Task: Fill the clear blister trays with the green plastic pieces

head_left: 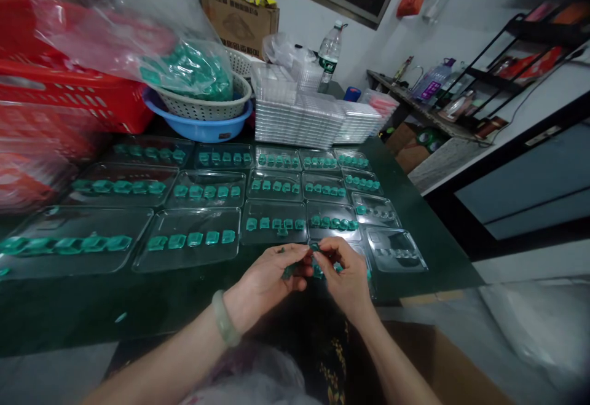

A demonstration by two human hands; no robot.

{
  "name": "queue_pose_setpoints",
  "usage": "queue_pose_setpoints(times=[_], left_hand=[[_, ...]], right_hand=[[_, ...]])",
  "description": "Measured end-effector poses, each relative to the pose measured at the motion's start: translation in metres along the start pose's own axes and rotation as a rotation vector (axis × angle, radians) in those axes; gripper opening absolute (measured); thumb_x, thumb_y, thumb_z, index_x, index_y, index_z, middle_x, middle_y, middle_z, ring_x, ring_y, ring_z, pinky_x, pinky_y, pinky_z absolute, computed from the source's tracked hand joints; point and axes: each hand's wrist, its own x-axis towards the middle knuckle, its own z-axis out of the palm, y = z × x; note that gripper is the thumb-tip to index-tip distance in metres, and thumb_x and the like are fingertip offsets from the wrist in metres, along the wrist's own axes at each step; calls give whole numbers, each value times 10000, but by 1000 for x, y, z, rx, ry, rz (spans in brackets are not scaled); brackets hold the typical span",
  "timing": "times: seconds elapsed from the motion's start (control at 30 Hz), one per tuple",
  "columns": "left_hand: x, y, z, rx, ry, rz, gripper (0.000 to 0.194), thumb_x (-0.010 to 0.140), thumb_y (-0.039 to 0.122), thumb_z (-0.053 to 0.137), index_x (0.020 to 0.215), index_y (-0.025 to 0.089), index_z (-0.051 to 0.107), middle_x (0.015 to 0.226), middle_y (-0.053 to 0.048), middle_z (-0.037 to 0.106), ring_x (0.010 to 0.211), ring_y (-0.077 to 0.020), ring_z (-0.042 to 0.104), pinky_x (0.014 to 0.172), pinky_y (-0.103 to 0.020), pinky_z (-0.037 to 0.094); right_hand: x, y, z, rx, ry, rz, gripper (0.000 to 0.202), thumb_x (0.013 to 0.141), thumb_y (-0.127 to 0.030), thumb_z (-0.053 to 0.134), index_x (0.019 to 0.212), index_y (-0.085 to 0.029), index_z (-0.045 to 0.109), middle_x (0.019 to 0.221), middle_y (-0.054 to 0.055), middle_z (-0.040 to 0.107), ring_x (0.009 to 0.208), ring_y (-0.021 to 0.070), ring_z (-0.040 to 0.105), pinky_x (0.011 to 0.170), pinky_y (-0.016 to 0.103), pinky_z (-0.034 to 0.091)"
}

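Clear plastic trays (198,257) lie in rows over a dark green table, most with a line of small translucent green plastic pieces (195,239) along the middle. My left hand (271,270), with a pale bangle on its wrist, is curled around some loose green pieces (288,271). Close beside it, my right hand (345,277) pinches a small green piece (314,247) at the left fingertips. Under my right hand, a tray with more green pieces (318,270) is partly hidden. The tray at the front right (399,260) shows only clear moulded bumps.
Stacks of clear plastic trays (295,123) stand at the back. Left of them, a bag of green pieces (198,73) rests in a white basket (207,109) within a blue basin (203,127). Red baskets (115,101) stand far left. An open cardboard box (442,356) sits below right.
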Motion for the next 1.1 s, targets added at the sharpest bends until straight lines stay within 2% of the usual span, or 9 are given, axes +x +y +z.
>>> queue_pose_setpoints(times=[0.17,0.3,0.43,0.57,0.7,0.8,1.0,1.1], left_hand=[[3,-6,2,56,38,91,160,646,241,696,698,120,607,608,-12,533,520,-89,492,368,-172,281],[4,-8,4,58,39,90,179,644,267,699,689,125,598,594,7,512,485,-62,462,364,-155,236],[2,-6,6,76,-29,63,190,654,272,689,663,116,582,608,1,503,481,-52,440,360,-149,197],[1,-5,5,99,-44,-5,184,663,254,682,666,114,563,599,-1,485,474,-50,426,354,-149,171],[1,-5,3,18,-82,-79,167,667,209,672,668,129,526,597,12,468,469,-47,426,352,-139,146],[1,-6,2,-19,-106,-84,152,679,203,658,693,138,521,621,16,466,484,-47,436,354,-134,140],[2,-8,5,178,-29,74,179,665,227,677,655,125,530,572,16,452,471,-46,409,353,-151,162],[4,-8,4,207,8,53,193,640,216,698,669,134,526,544,24,450,445,-44,396,349,-154,156]], right_hand=[[-3,-3,4,18,-7,-3,72,766,-193,552,832,-200,524,777,13,537,674,122,506,608,251,428],[-2,-5,2,94,-56,19,141,756,-218,581,894,-216,550,764,1,545,654,113,516,589,240,438],[-2,-4,-1,135,-60,-7,119,734,-239,617,845,-218,579,748,-2,550,624,109,513,560,235,432],[-4,-1,-3,145,-45,-33,131,700,-239,654,811,-214,590,737,-2,564,595,105,508,541,236,428],[-4,2,-3,182,-54,-36,122,684,-221,669,778,-205,594,742,-1,572,593,100,509,531,227,423],[-5,4,-2,211,-54,-20,119,683,-215,671,770,-201,592,744,-2,570,594,97,508,529,224,418],[-7,8,2,199,-48,-11,92,685,-223,672,717,-194,591,667,-22,538,570,87,475,514,217,384],[-8,8,3,196,-58,-3,76,692,-228,666,718,-193,605,676,-18,547,573,86,472,519,219,381]])
